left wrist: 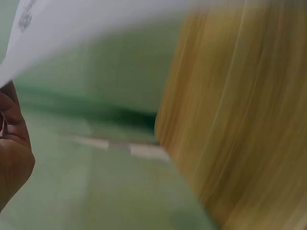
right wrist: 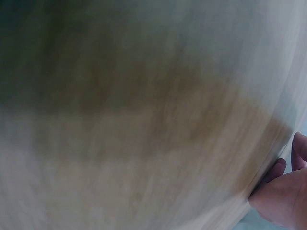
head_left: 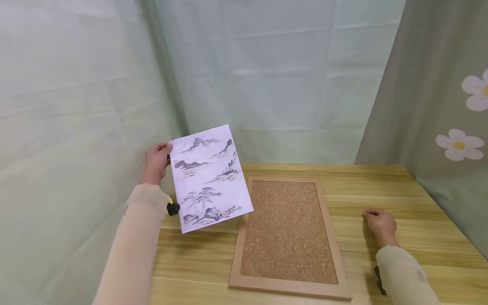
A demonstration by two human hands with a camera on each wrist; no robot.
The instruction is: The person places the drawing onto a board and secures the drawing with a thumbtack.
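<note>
My left hand (head_left: pixel 155 161) pinches a white sheet of paper (head_left: pixel 211 180) by its upper left edge. Grey ink-style mountains, trees and rocks are printed on the side facing me. Raised above the table, the sheet tilts, and its lower right corner overlaps the frame of a cork board (head_left: pixel 287 228). In the left wrist view the paper (left wrist: pixel 72 33) crosses the top, blurred. The cork board lies flat with a light wooden frame. To its right, my right hand (head_left: pixel 381 224) rests low over the table, fingers loosely curled, nothing visible in them.
The wood-grain table (head_left: pixel 381 182) reaches back to a pale green cloth wall (head_left: pixel 282 84). Another cloth (head_left: pixel 76 106) hangs close along the left side. On the right is a grey-green curtain (head_left: pixel 411 106) with white flowers.
</note>
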